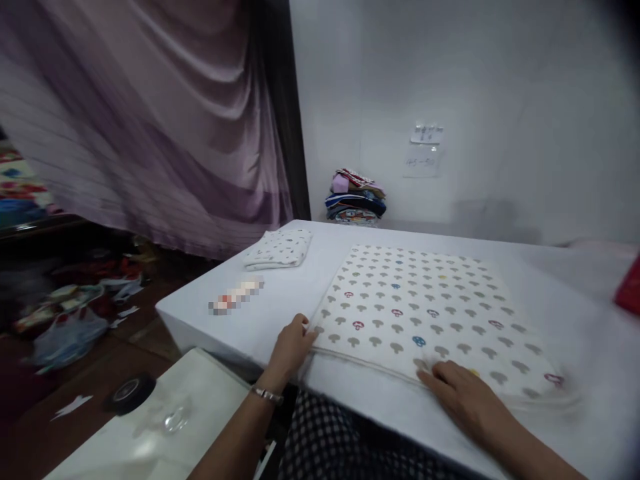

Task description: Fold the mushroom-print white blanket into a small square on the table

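Note:
A white cloth with a mushroom print (425,307) lies spread flat on the white table (280,313). My left hand (290,347) rests at the cloth's near left corner, fingers curled against its edge. My right hand (463,393) lies flat on the cloth's near edge, fingers stretched out toward the left. A bracelet sits on my left wrist. A second cloth of the same print, folded small (280,248), lies at the table's far left.
A stack of folded coloured fabrics (356,198) stands against the white wall at the back. A purple curtain (150,113) hangs on the left. A tape roll (129,392) sits on a low white surface; bags and scraps litter the floor left.

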Available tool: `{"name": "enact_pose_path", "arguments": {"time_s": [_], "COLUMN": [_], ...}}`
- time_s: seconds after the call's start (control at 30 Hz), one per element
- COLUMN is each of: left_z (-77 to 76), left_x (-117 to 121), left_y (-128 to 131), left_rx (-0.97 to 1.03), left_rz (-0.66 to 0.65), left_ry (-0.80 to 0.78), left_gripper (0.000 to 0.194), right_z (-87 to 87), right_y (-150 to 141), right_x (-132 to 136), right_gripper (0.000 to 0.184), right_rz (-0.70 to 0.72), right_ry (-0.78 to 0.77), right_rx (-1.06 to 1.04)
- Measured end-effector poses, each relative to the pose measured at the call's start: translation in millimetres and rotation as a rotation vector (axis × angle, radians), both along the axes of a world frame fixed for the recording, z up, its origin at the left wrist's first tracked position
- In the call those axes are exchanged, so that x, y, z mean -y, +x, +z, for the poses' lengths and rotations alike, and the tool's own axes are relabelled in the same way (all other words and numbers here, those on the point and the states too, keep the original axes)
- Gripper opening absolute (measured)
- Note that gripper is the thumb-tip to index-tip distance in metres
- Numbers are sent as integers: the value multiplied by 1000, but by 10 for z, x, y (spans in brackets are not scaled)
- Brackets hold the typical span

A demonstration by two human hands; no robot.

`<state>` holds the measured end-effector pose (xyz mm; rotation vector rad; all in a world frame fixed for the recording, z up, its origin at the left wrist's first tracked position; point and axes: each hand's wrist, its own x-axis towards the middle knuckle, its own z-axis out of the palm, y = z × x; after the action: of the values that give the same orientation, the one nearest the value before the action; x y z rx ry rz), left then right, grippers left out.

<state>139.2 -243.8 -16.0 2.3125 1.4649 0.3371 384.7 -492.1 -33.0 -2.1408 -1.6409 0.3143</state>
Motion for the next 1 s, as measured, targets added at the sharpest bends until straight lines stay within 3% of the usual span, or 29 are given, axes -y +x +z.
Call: {"name": "enact_pose_path", "arguments": {"time_s": [0.13,0.23,0.33,0.4,0.5,0.57,0.7,0.87,1.0], "left_z": [23,-82,-251,-340,-395,-394,-380,-379,-376], "left_x": [114,219,255,220,127,77,53,77,90], "left_y": [97,227,344,395,425,425,415,428,442], "left_rx": [-70,80,193,223,228,214,203,202,188], "left_rz": [-61,-394,-779,-883,-925,-957,-986,-996,-993], "left_ry": [312,529,569,590,637,667,727,721,733], "left_gripper": [30,25,23,25,27,27,28,27,28], "right_z": [51,34,6,-3,-12,-21,-30,-29,-63], "right_y": [-38,-12,33,73,186,310,632,1036,1246], "right_x": [-26,-53,-46,3,168,338,797,1396,1590], "right_gripper": [40,38,36,32,25,30,33,43,48], "right_rz": [-76,-94,-88,-19,199,257,134,-59,-181], "right_ry": [-8,27,59,89,185,263,335,201,236], "right_rx": [-79,-39,15,89,261,335,378,456,479]}}
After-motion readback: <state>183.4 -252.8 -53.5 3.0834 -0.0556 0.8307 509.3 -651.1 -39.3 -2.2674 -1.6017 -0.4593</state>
